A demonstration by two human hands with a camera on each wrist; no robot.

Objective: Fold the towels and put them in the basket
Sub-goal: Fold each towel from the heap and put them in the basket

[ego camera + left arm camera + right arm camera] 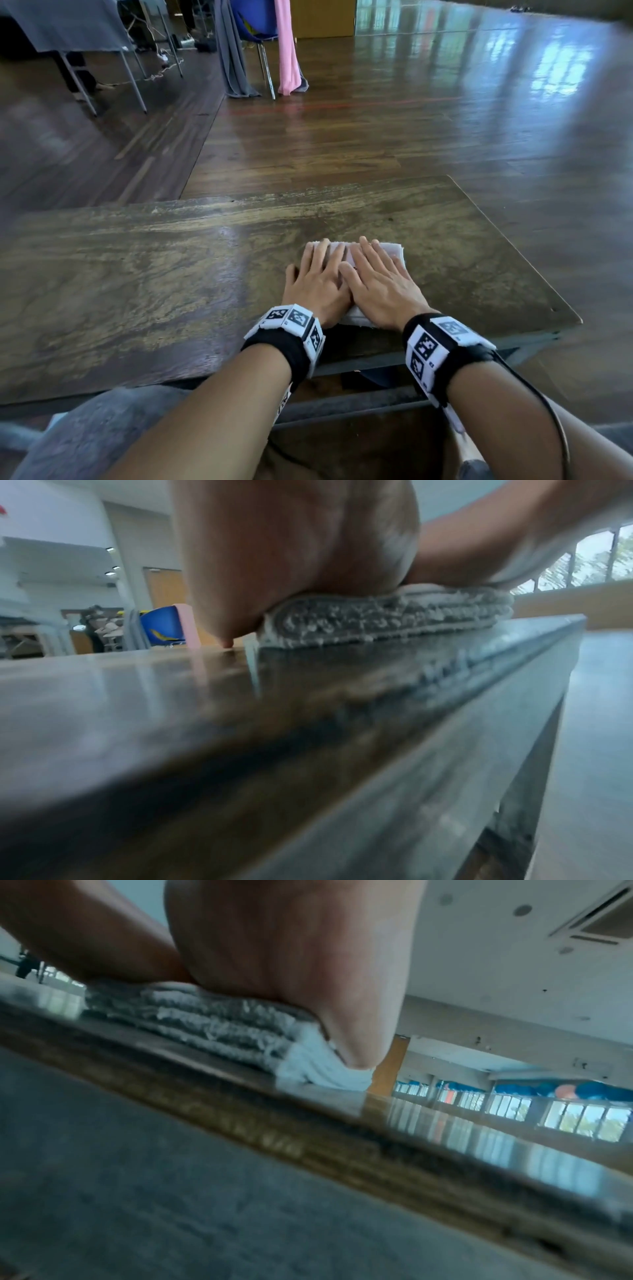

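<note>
both left hand (317, 286) and right hand (378, 286) press flat, fingers straight, gripping nothing, on the white towel (394, 251); wrist views show its nubbly terry layers stacked on the glossy wooden table (137, 274).

Nubbly white terry-cloth towel (394, 251) on a worn, faintly glossy wooden table (137, 274)

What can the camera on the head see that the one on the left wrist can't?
Only the head view shows both hands from above, the left hand and right hand lying flat side by side on the white towel, with marker wristbands. Only the left wrist view shows the towel's stacked folded layers edge-on. Both show the towel on the wooden table and a blue chair beyond.
</note>
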